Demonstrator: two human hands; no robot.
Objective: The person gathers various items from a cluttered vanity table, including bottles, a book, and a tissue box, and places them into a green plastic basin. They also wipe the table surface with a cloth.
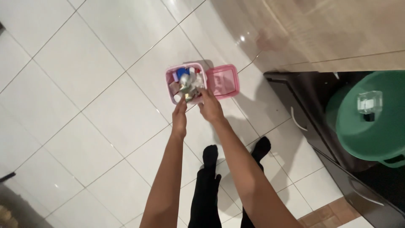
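Head view, looking steeply down. Both bare arms extend from the near edge toward a small pink bin (177,86) that stands on the white tiled floor (84,84) at mid-frame. The bin is upright and packed to its rim with mixed rubbish (190,84): crumpled pale wrappers, a blue piece at the far side, a reddish scrap at the left wall. Its pink lid (222,81) is swung open to the right and lies nearly flat, still joined to the bin's right edge.

The left hand (179,115) reaches the bin's near rim, fingers pointed far and slightly together, tips touching or just at the rim and the rubbish above it; whether they are clenched on anything cannot be told. The right hand (209,106) meets the near right corner of the bin, fingers curled over the rim beside the lid hinge; it appears to grasp the rim, though the fingertips are hidden among the rubbish.

Near the bottom edge, two feet in black socks (210,154) stand on the tiles between the arms. At right, a dark cabinet (312,105) carries a green round lid (371,122) with a clear handle. A pale wooden surface (329,29) fills the far right.
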